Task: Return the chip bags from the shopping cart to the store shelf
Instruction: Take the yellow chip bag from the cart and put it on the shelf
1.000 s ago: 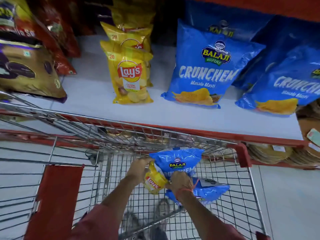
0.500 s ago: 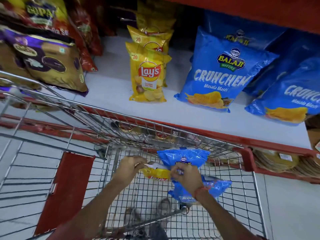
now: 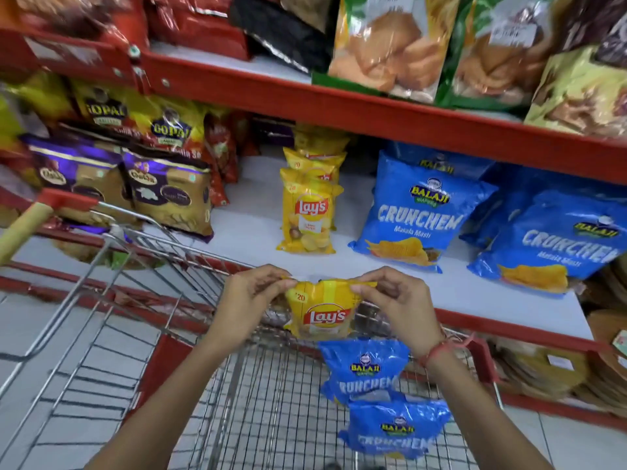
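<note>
A yellow Lay's bag (image 3: 322, 312) hangs upright above the cart's far rim, in front of the shelf edge. My left hand (image 3: 252, 293) pinches its top left corner and my right hand (image 3: 395, 296) pinches its top right corner. Two blue Balaji Crunchem bags (image 3: 368, 373) (image 3: 395, 427) lie in the wire shopping cart (image 3: 210, 395) below my right wrist. On the white shelf (image 3: 244, 228) a row of Lay's bags (image 3: 307, 212) stands behind the held one, with blue Crunchem bags (image 3: 419, 212) (image 3: 556, 239) to its right.
Purple and gold snack bags (image 3: 169, 195) and Gopal bags (image 3: 169, 125) fill the shelf's left side. A red upper shelf (image 3: 339, 103) with more packets overhangs. The cart handle (image 3: 23, 228) sticks out at left. Flat round packs (image 3: 549, 368) sit on the lower shelf at right.
Both hands have lifted the Lay's bag out of the cart basket up to shelf-edge height. The view has tilted up, showing the upper shelf. The blue bags stayed in the cart.
</note>
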